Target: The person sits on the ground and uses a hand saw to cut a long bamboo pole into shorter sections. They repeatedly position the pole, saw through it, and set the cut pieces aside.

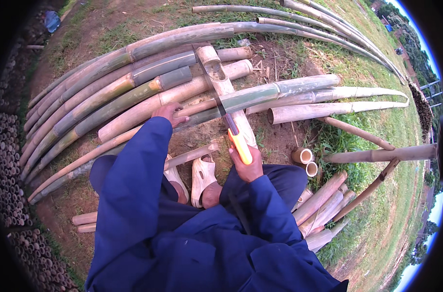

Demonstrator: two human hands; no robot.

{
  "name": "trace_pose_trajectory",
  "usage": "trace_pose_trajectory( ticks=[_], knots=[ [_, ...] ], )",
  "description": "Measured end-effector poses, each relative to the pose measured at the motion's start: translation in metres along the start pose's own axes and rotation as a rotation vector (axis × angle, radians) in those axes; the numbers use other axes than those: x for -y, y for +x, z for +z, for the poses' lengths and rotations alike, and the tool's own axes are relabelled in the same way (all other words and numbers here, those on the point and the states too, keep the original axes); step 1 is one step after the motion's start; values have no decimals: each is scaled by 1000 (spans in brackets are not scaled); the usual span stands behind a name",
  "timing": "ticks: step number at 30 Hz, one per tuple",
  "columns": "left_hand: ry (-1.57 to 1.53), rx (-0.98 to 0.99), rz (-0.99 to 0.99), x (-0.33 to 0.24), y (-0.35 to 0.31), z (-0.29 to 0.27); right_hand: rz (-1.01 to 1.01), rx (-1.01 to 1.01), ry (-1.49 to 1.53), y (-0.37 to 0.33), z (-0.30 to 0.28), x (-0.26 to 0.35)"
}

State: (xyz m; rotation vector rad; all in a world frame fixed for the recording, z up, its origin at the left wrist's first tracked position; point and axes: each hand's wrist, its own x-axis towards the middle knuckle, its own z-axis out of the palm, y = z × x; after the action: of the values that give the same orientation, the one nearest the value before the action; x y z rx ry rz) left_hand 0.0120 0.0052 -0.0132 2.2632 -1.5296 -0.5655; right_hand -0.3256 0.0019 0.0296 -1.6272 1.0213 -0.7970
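1. Grassy ground point(377, 187), strewn with cut bamboo point(182, 40).
2. Left hand point(170, 115): curled over a bamboo pole point(253, 97), beyond the sandals point(203, 174).
3. Right hand point(249, 169): closed around a saw point(222, 107), its blade crossing that pole.

With knees point(289, 182) bent and parted, a person in long sleeves stretches the left arm point(134, 180) forward, the left hand point(169, 115) back-up, its thumb point(182, 119) angled rightward below the fingers. The right arm point(275, 209) reaches ahead, the right hand point(248, 168) curled in a closed grip beside the right knee, feet point(211, 194) between the legs.
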Motion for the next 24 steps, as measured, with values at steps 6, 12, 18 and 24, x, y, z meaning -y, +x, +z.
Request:
trace_pose_trajectory(
  ticks=[6, 12, 18, 24],
  knots=[
    [71, -122, -121, -1, 15, -5, 40, 54, -71, -3, -6, 2],
    [96, -180, 44, -10, 7, 19, 86, 52, -4, -5, -4, 10],
    [393, -57, 248, -50, -2, 29, 113, 29, 23, -3, -6, 25],
    [294, 5, -7, -71, 17, 46, 12, 17, -14, -2, -1, 13]
  ],
)
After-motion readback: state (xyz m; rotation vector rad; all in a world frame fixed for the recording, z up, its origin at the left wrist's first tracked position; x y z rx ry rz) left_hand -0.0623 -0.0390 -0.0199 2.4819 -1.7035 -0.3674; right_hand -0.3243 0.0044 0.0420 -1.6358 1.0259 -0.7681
